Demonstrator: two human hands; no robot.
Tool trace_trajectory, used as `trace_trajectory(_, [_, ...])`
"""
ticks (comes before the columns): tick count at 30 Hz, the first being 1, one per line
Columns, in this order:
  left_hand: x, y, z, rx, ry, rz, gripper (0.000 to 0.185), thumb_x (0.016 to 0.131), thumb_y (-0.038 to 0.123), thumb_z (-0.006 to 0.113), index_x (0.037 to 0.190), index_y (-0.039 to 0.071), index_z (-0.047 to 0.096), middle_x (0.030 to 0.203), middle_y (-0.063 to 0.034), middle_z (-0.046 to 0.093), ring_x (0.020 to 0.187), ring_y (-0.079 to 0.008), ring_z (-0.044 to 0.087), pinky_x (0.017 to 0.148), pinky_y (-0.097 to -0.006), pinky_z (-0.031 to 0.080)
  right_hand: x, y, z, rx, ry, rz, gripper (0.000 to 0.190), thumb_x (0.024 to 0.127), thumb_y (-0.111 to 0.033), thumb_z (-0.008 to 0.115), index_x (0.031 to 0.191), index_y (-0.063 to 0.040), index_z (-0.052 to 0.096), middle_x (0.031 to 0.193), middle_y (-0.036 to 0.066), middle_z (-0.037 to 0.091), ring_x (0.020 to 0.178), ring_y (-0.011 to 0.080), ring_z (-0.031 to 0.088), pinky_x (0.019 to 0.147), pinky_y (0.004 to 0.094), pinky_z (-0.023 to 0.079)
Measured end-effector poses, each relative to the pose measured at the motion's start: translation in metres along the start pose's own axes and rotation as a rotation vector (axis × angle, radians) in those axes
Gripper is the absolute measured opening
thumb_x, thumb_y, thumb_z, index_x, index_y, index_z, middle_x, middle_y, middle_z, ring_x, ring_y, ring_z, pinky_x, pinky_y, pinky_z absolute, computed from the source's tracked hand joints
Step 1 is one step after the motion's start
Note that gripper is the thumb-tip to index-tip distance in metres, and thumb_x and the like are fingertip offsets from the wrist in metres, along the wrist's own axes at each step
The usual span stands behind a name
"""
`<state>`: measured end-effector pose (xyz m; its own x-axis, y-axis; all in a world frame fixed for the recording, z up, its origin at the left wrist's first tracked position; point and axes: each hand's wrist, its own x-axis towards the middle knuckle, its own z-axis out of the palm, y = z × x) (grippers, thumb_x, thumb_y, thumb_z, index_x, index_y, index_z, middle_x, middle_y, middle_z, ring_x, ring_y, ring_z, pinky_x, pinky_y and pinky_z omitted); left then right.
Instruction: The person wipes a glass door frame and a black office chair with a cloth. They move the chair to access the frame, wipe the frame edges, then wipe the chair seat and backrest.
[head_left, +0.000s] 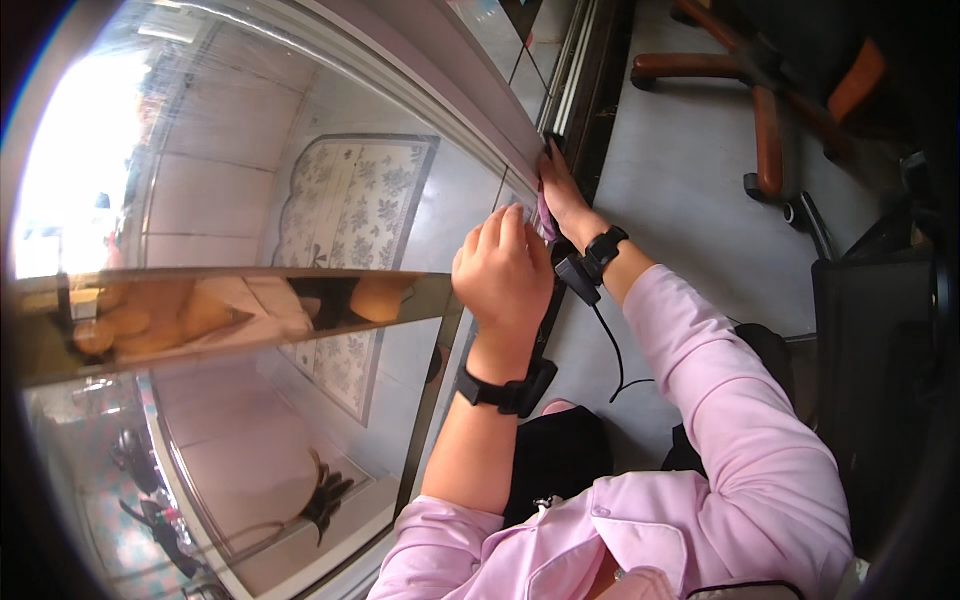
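My left hand (504, 262) is raised with its fingers bent, close to the frame edge of a glass door (375, 90); whether it touches the frame or holds anything, I cannot tell. Farther up, my right hand (566, 196) presses a pinkish cloth (545, 214) against the side of the door's frame, low by the sliding track (577, 82). The cloth is mostly hidden behind the fingers and palm. Both wrists wear black straps with small black devices, and a thin black cable (616, 352) hangs from the right one.
A wheeled chair base with brown legs (769, 135) stands on the grey floor at upper right. A dark boxy object (862, 375) is at the right. Through the glass, a floral-patterned mat (352, 195) lies on the tiled floor. A shiny crossbar (247, 311) spans the door.
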<state>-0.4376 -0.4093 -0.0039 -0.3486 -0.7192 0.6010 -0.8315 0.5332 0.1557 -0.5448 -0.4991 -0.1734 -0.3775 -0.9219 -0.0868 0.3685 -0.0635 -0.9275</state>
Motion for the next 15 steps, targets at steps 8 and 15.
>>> trace_trajectory(8, [0.018,0.016,0.041,-0.276,0.238,-0.262,0.018,0.092,0.006,0.062,0.108,0.002,0.056,0.094,-0.0062,0.064,0.07,-0.018,0.063,0.056,-0.0277,0.047,-0.012,-0.098,0.009,-0.099,-0.228,-0.498,0.057,0.109,-0.034,0.034,0.152,0.003,0.03,0.155,0.015,0.036,0.145,0.0214,0.03,0.118,0.0311,0.019])
trace_trajectory(15, [0.021,0.022,0.069,-0.354,0.186,-0.201,0.025,0.091,0.003,0.061,0.115,0.0,0.053,0.109,-0.0088,0.063,0.076,-0.0173,0.064,0.057,-0.0259,0.048,-0.009,0.042,-0.029,0.329,-0.029,0.158,0.073,0.103,-0.047,0.044,0.158,-0.007,0.018,0.15,0.006,0.039,0.137,0.0187,0.037,0.115,0.0303,0.025])
